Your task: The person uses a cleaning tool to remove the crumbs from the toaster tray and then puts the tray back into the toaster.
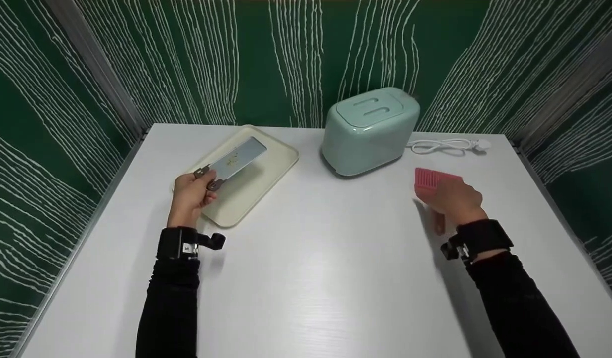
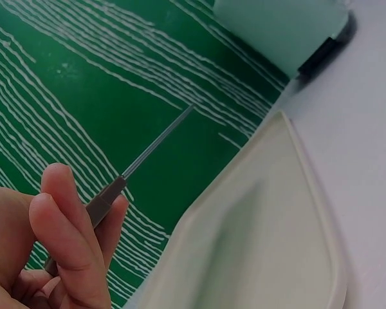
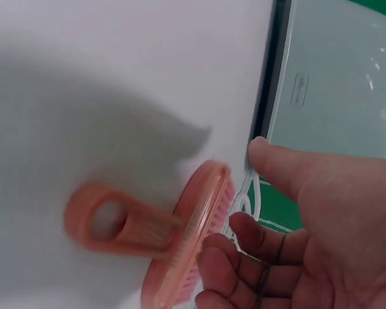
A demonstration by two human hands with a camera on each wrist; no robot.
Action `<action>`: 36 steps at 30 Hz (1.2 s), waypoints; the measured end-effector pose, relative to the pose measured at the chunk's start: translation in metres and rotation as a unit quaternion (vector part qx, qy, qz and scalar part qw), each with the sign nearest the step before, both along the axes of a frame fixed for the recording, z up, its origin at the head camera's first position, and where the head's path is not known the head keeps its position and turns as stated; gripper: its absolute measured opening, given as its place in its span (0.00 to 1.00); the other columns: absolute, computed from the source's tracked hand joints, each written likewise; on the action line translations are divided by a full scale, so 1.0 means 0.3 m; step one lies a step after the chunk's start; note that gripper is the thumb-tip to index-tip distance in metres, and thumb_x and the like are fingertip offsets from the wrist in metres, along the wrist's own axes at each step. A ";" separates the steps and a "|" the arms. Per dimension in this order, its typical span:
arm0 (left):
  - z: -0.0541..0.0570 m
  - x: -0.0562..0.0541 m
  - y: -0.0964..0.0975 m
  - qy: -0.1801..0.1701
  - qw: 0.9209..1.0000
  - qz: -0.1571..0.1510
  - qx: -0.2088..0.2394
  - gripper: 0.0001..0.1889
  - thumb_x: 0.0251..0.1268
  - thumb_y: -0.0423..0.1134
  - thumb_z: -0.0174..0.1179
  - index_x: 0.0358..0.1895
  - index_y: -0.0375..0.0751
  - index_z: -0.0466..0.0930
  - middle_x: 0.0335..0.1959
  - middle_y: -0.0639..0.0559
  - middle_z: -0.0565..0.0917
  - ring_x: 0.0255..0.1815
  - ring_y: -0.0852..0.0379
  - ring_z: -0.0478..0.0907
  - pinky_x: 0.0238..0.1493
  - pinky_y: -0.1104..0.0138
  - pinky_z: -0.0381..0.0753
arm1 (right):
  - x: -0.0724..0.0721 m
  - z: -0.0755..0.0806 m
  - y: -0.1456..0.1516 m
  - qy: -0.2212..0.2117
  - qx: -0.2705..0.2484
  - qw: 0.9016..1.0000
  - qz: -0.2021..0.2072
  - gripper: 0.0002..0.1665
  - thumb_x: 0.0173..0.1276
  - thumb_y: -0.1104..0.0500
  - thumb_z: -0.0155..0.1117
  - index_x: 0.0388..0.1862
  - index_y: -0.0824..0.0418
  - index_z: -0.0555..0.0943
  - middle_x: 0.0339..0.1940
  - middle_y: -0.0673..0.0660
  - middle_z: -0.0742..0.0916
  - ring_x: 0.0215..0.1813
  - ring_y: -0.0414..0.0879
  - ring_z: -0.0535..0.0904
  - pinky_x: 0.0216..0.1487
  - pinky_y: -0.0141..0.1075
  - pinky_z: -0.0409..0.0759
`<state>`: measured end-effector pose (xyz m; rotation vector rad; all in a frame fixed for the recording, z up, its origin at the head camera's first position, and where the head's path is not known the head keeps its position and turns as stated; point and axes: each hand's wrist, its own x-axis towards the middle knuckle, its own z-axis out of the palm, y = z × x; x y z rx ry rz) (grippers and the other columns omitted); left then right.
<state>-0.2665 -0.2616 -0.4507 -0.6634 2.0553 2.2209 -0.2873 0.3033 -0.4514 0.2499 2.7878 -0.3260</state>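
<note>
At the left my left hand (image 1: pixel 189 191) grips the brown handle (image 2: pixel 100 206) of a flat, rectangular metal-looking blade (image 1: pixel 238 158) with a small gold pattern. Its blade hangs over a cream tray (image 1: pixel 233 214) and shows edge-on in the left wrist view. My right hand (image 1: pixel 457 199) is at a pink-bristled brush (image 1: pixel 427 181) on the right side. The right wrist view shows the brush's handle (image 3: pixel 119 222), with a hole through it, turned away from the palm. There the fingertips (image 3: pixel 215 267) lie right at the bristles, loosely bent, while the thumb stands apart from the brush.
A mint-green toaster (image 1: pixel 370 134) stands at the back between the hands. Its white cord and plug (image 1: pixel 450 145) lie to its right. Everything rests on a white table (image 1: pixel 306 278), with green, white-lined panels (image 1: pixel 256 64) around it.
</note>
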 end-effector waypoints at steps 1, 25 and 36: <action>0.000 0.000 -0.002 0.000 1.000 0.000 0.000 0.11 0.83 0.40 0.60 0.51 0.33 0.75 0.27 0.56 0.83 0.15 0.68 0.76 0.19 0.79 0.76 | 0.001 0.000 0.011 -0.011 0.005 1.000 0.001 0.45 0.78 0.28 0.45 0.24 0.60 0.91 0.23 0.59 0.91 0.48 0.65 0.86 0.41 0.52 0.78; 0.006 0.011 -0.011 0.009 1.000 0.005 0.006 0.11 0.81 0.39 0.61 0.48 0.33 0.75 0.24 0.56 0.82 0.14 0.67 0.76 0.18 0.79 0.75 | 0.024 -0.018 0.084 0.003 -0.007 1.000 0.010 0.24 0.69 0.42 0.65 0.23 0.59 0.76 0.21 0.56 0.81 0.30 0.52 0.78 0.28 0.41 0.75; 0.012 0.012 -0.016 0.006 1.000 0.007 0.009 0.10 0.82 0.39 0.61 0.48 0.33 0.76 0.24 0.56 0.84 0.15 0.67 0.76 0.18 0.79 0.75 | 0.057 -0.006 0.112 0.022 -0.077 0.997 -0.018 0.28 0.69 0.40 0.68 0.18 0.59 0.86 0.16 0.53 0.85 0.24 0.45 0.79 0.23 0.37 0.72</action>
